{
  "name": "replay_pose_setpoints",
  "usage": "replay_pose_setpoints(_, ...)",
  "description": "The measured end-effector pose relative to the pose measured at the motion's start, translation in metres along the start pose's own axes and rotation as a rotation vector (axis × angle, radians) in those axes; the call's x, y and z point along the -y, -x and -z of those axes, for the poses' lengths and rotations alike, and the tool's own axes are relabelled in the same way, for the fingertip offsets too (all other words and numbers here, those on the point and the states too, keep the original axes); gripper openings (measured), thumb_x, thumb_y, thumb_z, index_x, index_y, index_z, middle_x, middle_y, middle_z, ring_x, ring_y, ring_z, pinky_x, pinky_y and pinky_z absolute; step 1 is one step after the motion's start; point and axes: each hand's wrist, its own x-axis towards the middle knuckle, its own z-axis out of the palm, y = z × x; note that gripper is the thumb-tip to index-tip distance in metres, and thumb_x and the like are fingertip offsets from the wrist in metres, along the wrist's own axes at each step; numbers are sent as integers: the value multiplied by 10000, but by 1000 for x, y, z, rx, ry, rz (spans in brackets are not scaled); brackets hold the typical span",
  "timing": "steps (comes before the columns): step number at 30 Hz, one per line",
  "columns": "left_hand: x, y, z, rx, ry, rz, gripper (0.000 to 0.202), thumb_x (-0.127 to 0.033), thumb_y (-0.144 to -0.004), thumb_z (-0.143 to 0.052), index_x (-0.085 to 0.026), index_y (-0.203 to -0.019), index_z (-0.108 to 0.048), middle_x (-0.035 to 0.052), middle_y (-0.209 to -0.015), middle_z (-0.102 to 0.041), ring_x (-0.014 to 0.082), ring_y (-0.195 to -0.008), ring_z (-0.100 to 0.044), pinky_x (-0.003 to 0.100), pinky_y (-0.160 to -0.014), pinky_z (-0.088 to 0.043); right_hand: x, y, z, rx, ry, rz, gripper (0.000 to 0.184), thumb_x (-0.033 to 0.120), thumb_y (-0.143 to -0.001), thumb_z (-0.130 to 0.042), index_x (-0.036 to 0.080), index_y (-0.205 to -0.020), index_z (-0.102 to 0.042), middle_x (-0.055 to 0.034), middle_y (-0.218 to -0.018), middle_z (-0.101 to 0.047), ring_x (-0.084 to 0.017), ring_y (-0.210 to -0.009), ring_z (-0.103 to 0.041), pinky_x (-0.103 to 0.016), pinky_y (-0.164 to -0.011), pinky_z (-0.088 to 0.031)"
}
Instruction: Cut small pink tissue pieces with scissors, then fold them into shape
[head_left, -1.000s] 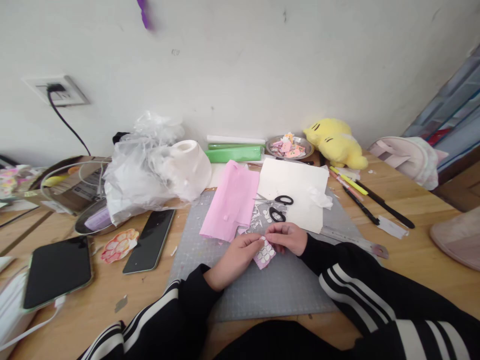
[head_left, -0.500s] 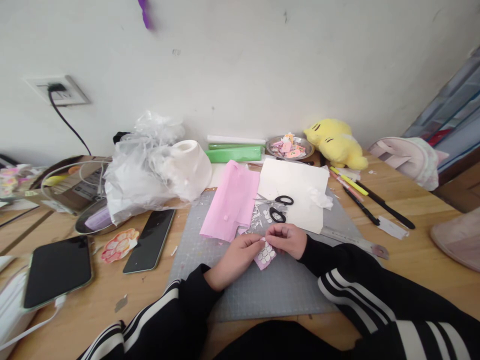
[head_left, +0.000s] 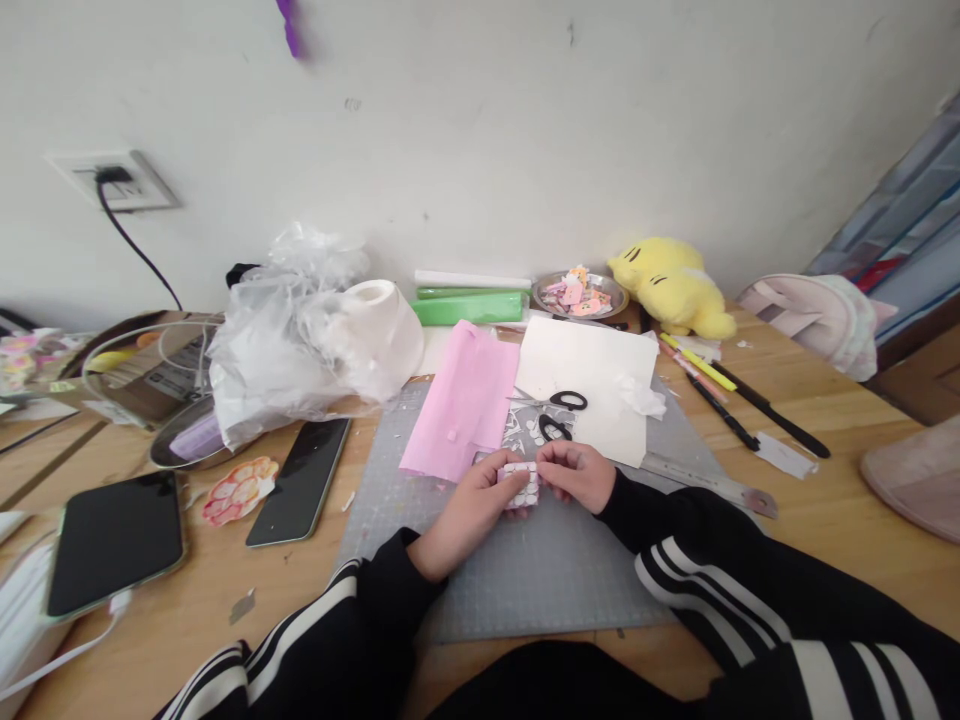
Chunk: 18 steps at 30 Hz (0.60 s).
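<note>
A small pink piece of paper with white rounded shapes on it (head_left: pixel 529 490) is held above the grey cutting mat (head_left: pixel 555 580). My left hand (head_left: pixel 474 508) pinches its left side, thumb on top. My right hand (head_left: pixel 579 474) has its fingers closed at the piece's right edge; the fingertips partly hide that edge. Just beyond my hands lie black-handled scissors (head_left: pixel 556 427) among white paper scraps (head_left: pixel 513 428). A larger pink sheet (head_left: pixel 465 405) lies to the left of the scissors, and white paper (head_left: pixel 600 370) is partly under them.
A metal ruler (head_left: pixel 705 480) and several pens (head_left: pixel 697 362) lie at right. Behind are a dish of paper cutouts (head_left: pixel 579 296), green rolls (head_left: pixel 469 308) and a yellow plush toy (head_left: pixel 671 285). Plastic bags (head_left: pixel 277 350) and two phones (head_left: pixel 300 485) are at left.
The pink piece has been turned so its edges now lie nearly level, and it sits slightly further left and up. My right fingers have shifted to its right edge.
</note>
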Motion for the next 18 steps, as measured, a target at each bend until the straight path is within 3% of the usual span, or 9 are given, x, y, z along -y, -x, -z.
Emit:
replay_pose_setpoints(8,-1,-1,0,-12,46,-24,216,-344,-704,-537,-134,-680,-495,-9,-573,-544,88,-484,-470,218,-493,-370,2,2,-2,24,-19,-29,145,279,-558,-536,157,-600,-469,71,-450,-464,-20,-351,-383,-150,-351,-300)
replay_pose_setpoints(18,1,-2,0,8,55,15,241,-366,-693,-555,-126,-686,-530,3,-565,-580,94,-476,-485,215,-479,-357,2,-1,-1,11,-49,-50,219,358,-578,-551,156,-602,-472,73,-442,-464,-23,-332,-385,-151,-329,-290)
